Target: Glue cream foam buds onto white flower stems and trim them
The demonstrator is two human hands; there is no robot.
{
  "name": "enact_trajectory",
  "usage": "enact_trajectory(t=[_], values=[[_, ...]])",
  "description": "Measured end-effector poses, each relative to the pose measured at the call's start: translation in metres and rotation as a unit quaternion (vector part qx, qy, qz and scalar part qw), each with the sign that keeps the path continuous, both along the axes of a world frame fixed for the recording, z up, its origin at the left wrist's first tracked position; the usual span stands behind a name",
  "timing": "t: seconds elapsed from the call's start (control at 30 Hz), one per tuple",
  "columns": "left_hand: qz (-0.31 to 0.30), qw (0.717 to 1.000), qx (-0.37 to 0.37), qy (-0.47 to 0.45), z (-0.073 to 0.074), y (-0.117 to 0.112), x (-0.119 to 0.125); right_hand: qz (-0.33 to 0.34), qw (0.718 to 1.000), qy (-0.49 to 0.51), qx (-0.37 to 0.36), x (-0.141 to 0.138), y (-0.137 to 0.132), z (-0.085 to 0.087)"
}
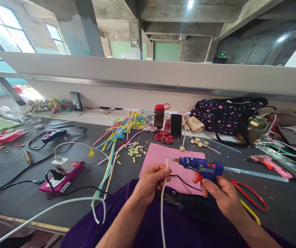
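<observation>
My left hand pinches a thin white cord near its upper end, where a small pale tip sticks up above the fingers. From there the cord hangs down over my lap. A blue hot glue gun is gripped in my right hand, with a finger at its red trigger. The nozzle points left and sits just beside the pale tip; whether they touch I cannot tell. A clear glue stick runs out of the gun's back. Beneath both hands lies a pink sheet.
Coloured stems and short yellow-green pieces lie behind my left hand. A power strip with cables is at left. Red-handled pliers and a pink glue gun are at right. A bottle, phone and bag stand behind.
</observation>
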State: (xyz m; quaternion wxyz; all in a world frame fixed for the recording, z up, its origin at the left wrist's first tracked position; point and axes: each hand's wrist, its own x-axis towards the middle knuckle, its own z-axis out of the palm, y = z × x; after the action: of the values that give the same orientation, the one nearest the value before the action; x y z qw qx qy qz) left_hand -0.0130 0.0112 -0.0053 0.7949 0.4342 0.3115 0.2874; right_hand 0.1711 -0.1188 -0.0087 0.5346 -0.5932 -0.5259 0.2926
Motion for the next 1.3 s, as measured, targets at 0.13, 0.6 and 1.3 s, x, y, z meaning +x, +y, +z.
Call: enact_trajectory(t=[0.13, 0.6, 1.3], values=[[-0.008, 1.000, 0.000, -0.006, 0.0001, -0.0002, -0.0004, 0.000, 1.000, -0.003, 0.003, -0.0013, 0.0006, 0.0026], [-0.023, 1.000, 0.005, -0.017, -0.0008, -0.0008, -0.0012, 0.006, 1.000, -0.017, 0.012, 0.0017, 0.0016, -0.0053], [-0.020, 1.000, -0.001, -0.012, 0.0013, -0.0017, -0.0010, -0.016, 1.000, -0.021, -0.007, 0.0005, 0.0000, -0.0059]])
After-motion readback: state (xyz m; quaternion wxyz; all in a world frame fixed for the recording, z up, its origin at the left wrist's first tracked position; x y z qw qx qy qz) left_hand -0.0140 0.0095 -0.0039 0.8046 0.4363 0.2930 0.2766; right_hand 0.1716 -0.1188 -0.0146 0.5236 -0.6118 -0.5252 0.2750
